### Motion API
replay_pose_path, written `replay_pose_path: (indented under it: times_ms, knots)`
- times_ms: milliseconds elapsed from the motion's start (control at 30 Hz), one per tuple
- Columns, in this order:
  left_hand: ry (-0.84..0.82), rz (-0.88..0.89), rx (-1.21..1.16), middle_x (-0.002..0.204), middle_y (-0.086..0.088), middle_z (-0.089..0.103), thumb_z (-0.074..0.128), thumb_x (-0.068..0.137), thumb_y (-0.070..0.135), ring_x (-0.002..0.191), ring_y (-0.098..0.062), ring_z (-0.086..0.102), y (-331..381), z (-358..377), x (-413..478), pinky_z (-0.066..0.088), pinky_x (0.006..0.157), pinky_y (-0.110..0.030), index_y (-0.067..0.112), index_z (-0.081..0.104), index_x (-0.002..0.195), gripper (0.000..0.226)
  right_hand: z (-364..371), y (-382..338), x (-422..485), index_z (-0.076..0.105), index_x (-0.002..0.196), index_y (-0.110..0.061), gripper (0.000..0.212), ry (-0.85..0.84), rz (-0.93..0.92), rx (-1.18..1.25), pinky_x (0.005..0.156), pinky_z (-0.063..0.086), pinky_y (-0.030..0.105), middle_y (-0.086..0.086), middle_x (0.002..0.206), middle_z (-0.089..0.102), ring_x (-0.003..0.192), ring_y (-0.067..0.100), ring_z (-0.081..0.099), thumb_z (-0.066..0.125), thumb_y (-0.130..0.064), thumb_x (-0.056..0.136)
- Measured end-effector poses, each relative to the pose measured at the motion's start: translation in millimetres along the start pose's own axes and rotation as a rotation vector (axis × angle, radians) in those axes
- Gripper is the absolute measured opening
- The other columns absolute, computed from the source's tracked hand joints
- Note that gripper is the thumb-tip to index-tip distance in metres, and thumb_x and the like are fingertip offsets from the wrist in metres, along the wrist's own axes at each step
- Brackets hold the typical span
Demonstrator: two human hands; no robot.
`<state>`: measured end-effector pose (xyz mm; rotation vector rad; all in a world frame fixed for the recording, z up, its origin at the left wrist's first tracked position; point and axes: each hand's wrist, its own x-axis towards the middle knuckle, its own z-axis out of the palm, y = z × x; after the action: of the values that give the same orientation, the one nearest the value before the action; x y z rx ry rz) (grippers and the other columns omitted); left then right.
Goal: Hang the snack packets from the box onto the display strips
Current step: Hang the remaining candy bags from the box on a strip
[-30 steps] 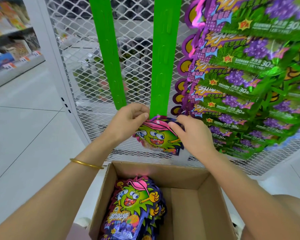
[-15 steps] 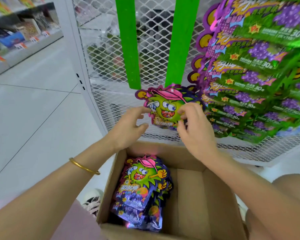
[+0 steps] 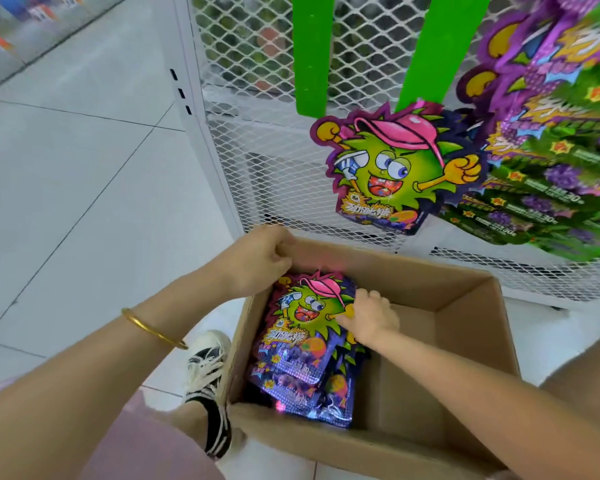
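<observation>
head, left hand (image 3: 257, 259): fingers curled over rim corner of brown cardboard box (image 3: 465, 327)
right hand (image 3: 373, 318): on top purple-and-green monster snack packet (image 3: 300, 315) in box; pinch unclear
hung packet (image 3: 395, 168): at bottom of right green plastic display strip (image 3: 430, 46)
tip: peel off one packet only, keep its top free

Both bright green plastic display strips (image 3: 313, 53) run off the top edge. The purple-and-green grape snack packets (image 3: 548, 174) on the right are blurred and cropped. In the brown cardboard box (image 3: 430, 285), the lower packets (image 3: 312, 393) hide under the top purple monster-face snack packet (image 3: 302, 317), and the right hand (image 3: 373, 317) tucks its fingertips behind that packet's edge. Whether the left hand (image 3: 257, 259) grips the rim, can't tell.
</observation>
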<state>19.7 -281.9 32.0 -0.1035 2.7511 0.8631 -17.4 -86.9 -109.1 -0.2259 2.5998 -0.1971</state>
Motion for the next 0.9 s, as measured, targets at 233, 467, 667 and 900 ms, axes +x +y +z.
replay_pose_path:
  times_ms: [233, 467, 667, 900]
  knots:
    - [0.003, -0.027, 0.008, 0.13, -0.008, 0.051, 0.049, 0.092, 0.012, 0.111, -0.023, 0.054, -1, -3, 1, 0.043, 0.093, -0.029, 0.009, 0.048, 0.131, 0.039, 8, 18, 28, 0.059, 0.11, -0.007, 0.035, 0.036, 0.215, 0.478, 0.083, 0.046, 0.032, 0.013, 0.111, 0.062, 0.1, 0.028, 0.059, 0.071, -0.014, 0.079]
    - [-0.001, -0.033, 0.077, 0.126, -0.01, 0.052, 0.049, 0.088, 0.006, 0.113, -0.024, 0.051, 2, 3, 7, 0.04, 0.088, -0.025, 0.008, 0.049, 0.128, 0.04, -16, 24, 12, 0.051, 0.075, -0.017, 0.03, -0.078, 0.097, 0.9, 0.051, 0.055, 0.031, 0.009, 0.079, 0.047, 0.068, 0.023, 0.055, 0.057, 0.011, 0.084]
    - [-0.015, 0.013, 0.2, 0.142, -0.01, 0.042, 0.064, 0.085, 0.022, 0.131, -0.026, 0.037, 17, 1, 10, 0.032, 0.106, -0.032, 0.011, 0.035, 0.141, 0.064, -80, 35, -39, 0.052, 0.086, -0.01, 0.021, -0.032, -0.186, 0.887, 0.05, 0.04, 0.009, 0.003, 0.075, 0.05, 0.07, 0.01, 0.053, 0.06, 0.009, 0.083]
    - [0.117, 0.209, 0.073, 0.075, 0.002, 0.054, 0.065, 0.084, 0.017, 0.069, -0.015, 0.048, 70, -16, 15, 0.031, 0.058, -0.023, 0.007, 0.063, 0.09, 0.012, -148, 55, -79, 0.054, 0.084, -0.02, 0.025, 0.087, -0.325, 0.909, 0.065, 0.043, 0.011, 0.011, 0.097, 0.062, 0.085, 0.015, 0.055, 0.061, 0.003, 0.085]
